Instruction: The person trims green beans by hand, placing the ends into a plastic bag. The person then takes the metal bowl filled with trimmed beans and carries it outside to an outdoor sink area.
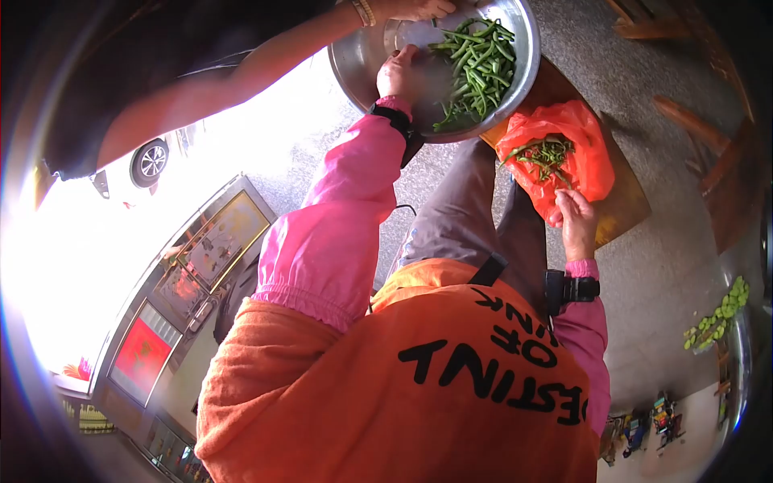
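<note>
A wide metal basin (342,68) at the top holds a heap of cut green beans (481,68) on its right side. My left hand (394,76) is over the near left part of the basin, its fingers curled closed; whatever they hold is hidden. To the right lies an open red plastic bag (592,145) with thin green bean trimmings (547,157) inside. At the bag's near edge is my right hand (575,221), thumb and fingers drawn together. What is between them is too small to make out.
Another person's hand (415,8) reaches to the basin's far rim from the left. A wooden stool or bench (624,213) stands under the bag. Wooden furniture (692,121) is at the right. A car wheel (150,163) shows outside, left.
</note>
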A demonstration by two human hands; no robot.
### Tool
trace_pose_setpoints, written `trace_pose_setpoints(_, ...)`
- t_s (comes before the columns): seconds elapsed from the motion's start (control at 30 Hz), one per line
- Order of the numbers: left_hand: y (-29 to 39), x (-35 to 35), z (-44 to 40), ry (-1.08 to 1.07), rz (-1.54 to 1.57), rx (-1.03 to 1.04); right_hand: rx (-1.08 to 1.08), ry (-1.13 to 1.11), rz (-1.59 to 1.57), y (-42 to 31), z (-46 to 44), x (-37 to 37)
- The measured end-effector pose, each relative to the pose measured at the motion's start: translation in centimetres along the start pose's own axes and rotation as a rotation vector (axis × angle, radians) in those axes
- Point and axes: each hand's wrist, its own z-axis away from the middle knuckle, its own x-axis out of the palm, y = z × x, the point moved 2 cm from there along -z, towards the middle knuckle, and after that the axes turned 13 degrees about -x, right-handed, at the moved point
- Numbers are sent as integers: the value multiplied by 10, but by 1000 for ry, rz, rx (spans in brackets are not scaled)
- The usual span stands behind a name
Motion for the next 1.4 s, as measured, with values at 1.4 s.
trace_pose_setpoints(1.4,5,-18,4,-255,-397,-399,-14,-25,107,9,23,-29)
